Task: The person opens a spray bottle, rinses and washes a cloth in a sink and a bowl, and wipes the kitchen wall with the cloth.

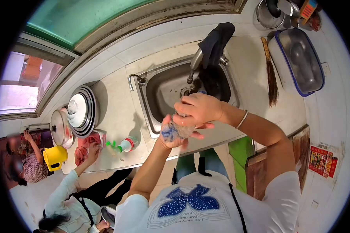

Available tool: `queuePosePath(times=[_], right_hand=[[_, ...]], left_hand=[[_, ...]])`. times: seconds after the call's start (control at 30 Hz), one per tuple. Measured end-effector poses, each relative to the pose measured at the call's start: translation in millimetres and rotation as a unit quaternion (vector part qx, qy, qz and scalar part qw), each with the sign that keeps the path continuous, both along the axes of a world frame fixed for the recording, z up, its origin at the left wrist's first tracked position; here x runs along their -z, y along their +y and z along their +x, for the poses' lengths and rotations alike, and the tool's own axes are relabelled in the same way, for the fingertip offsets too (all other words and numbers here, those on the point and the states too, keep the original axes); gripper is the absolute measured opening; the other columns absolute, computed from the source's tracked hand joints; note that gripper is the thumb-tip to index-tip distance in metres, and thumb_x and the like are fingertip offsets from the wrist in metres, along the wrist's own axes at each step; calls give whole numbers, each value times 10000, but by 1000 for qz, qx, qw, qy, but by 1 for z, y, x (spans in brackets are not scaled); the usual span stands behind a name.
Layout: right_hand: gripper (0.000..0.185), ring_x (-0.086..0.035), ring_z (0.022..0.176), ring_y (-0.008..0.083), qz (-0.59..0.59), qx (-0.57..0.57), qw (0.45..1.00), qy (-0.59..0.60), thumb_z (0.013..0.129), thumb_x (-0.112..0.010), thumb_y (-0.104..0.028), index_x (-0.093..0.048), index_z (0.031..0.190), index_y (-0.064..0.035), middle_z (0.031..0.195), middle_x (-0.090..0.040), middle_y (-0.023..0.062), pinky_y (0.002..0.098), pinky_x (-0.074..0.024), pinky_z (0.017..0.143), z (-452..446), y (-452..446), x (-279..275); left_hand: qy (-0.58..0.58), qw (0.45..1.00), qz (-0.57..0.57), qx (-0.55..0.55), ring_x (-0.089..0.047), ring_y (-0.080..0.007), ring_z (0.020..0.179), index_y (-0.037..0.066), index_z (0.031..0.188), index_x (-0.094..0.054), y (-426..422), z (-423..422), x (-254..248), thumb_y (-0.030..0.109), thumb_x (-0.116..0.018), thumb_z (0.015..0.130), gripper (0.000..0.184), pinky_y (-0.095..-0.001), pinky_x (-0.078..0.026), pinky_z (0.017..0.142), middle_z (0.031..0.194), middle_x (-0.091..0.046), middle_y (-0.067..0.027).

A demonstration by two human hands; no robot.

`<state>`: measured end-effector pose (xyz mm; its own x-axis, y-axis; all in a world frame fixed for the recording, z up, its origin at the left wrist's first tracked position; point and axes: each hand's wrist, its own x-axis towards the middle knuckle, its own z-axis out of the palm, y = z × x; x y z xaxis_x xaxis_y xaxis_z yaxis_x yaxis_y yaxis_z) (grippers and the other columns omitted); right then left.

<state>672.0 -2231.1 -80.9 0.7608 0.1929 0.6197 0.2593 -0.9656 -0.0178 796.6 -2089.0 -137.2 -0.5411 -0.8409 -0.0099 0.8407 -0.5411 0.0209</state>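
A pale, rounded vessel with a blue pattern [171, 132], which looks like a small bowl or cup, is held between my two hands at the sink's near edge. My left hand [168, 142] is wrapped around it from below, fingers partly hidden behind it. From above, my right hand [200, 109] curls over the vessel's upper side; its fingertips press against it. Just beyond the hands lies the metal sink [159, 93], with dark shapes around its drain. The faucet [196, 62], draped with a dark cloth [217, 40], points down into the basin.
Left on the counter stand a white bottle with a green cap [128, 144], stacked metal basins [90, 112] and a lidded pot [58, 128]. A co-worker's hand [92, 152] touches a red cloth [81, 147]. A brush [272, 83] and metal tub [299, 62] are right.
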Motion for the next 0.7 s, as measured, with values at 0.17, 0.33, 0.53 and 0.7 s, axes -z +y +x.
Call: queuePosePath(times=[0.17, 0.33, 0.53, 0.7], right_hand=[[297, -531, 663, 145, -77, -14, 997, 5, 729, -642, -217, -564, 1011, -168, 871, -495, 13, 246, -451, 479, -11, -34, -7], [279, -588, 638, 170, -53, 7, 991, 119, 722, -671, -235, -576, 964, -133, 778, -524, 25, 271, -479, 480, -14, -51, -5], [228, -686, 755, 325, 49, 98, 930, 350, 761, -632, -101, -620, 984, -54, 822, -672, 154, 455, -547, 600, -1, -51, 8], [360, -663, 777, 386, 158, 74, 852, 494, 722, -645, -63, -627, 1081, -42, 831, -681, 201, 467, -534, 695, 15, -58, 39]], left_hand=[[-121, 992, -5, 20, -520, -146, 637, 6, 1305, -446, -14, 4, -21, 204, -725, 807, 604, -193, -364, 315, 1100, -608, -251], [-440, 893, 29, 91, -496, -99, 597, 57, 1058, -591, -50, 6, -76, 198, -708, 805, 312, -211, -328, 437, 791, -571, -29], [-769, 637, -45, 26, -562, -176, 605, 22, 1024, -582, -62, 0, -26, 157, -656, 743, 320, -314, -459, 548, 742, -614, -62], [-903, 425, -59, 12, -642, -373, 812, -4, 1091, -569, -60, -12, -30, 201, -658, 738, 417, -434, -510, 745, 857, -669, -208]])
